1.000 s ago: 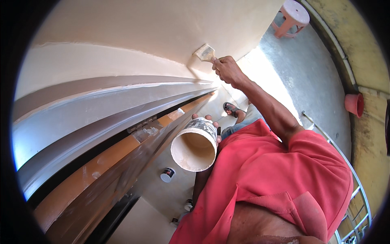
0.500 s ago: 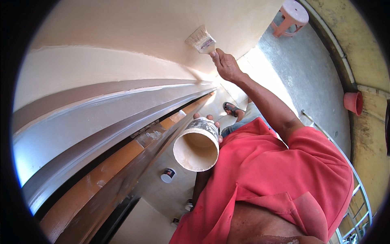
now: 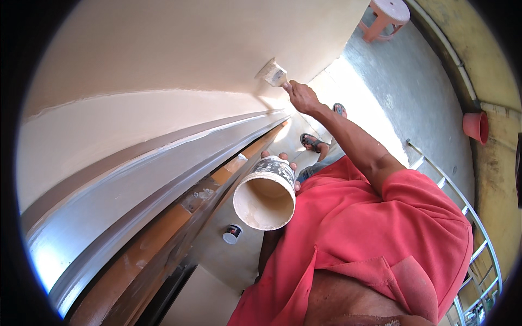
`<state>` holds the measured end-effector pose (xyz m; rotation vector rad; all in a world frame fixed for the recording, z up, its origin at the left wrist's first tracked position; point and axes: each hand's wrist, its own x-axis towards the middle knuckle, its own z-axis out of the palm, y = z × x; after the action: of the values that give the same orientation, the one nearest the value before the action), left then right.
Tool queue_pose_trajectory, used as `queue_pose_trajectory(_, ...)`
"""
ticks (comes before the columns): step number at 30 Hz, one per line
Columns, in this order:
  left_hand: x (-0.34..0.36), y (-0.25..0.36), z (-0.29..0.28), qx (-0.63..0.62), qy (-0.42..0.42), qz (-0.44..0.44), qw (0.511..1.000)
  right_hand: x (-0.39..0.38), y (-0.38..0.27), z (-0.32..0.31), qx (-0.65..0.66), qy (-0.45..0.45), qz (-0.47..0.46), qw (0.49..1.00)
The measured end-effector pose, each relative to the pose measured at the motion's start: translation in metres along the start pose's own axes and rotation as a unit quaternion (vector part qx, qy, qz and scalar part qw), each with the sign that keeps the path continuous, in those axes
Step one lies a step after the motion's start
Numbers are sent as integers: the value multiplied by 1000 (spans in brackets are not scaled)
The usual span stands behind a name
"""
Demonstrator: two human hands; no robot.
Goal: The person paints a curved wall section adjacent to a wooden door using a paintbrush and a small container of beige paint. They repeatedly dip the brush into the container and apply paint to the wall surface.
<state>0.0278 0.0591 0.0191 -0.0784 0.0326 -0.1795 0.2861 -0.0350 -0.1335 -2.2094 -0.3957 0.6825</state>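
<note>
Holds a flat paintbrush (image 3: 274, 74) in the right hand (image 3: 303, 96), with fingers closed around the handle. Reaches far out with a bent arm and lays the spread, pale bristles against the cream wall (image 3: 190, 49), or very near it. Grips a white tub (image 3: 274, 168) with dark marks in the left hand (image 3: 293, 165), low in front of the body. Shows only some fingers of that hand past the tub's side; cannot see the palm. Holds the tub tilted, with the wide round mouth facing up toward the head and a creamy coat inside. Wears a red shirt (image 3: 364, 217) and, beyond the tub, a dark sandal (image 3: 311, 142) on one foot. To the left, a long grey frame (image 3: 130, 201) beside brown wood (image 3: 130, 271). Below the tub, a small dark-and-white pot (image 3: 232, 234) on the floor (image 3: 217, 261). To the right, a silver ladder (image 3: 470, 209), a red bucket (image 3: 476, 127) by a yellow wall (image 3: 499, 152), and, up high, a pink stool (image 3: 389, 19).
</note>
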Motion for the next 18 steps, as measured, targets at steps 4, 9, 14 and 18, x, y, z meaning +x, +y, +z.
queue_pose_trajectory(4, -3, -13, 0, -57, 44, 50, 996, 6, 15, 6, -2, -23, 36, 999)
queue_pose_trajectory(9, 0, -12, 2, -100, -40, -41, 993, 11, 37, 17, -10, -36, 44, 998)
queue_pose_trajectory(14, -7, -21, -1, -105, -58, -23, 993, -6, 19, -12, 187, -79, 156, 967)
queue_pose_trajectory(18, -15, -20, -16, -98, -106, -30, 989, -28, -59, -85, 312, -80, 77, 944)
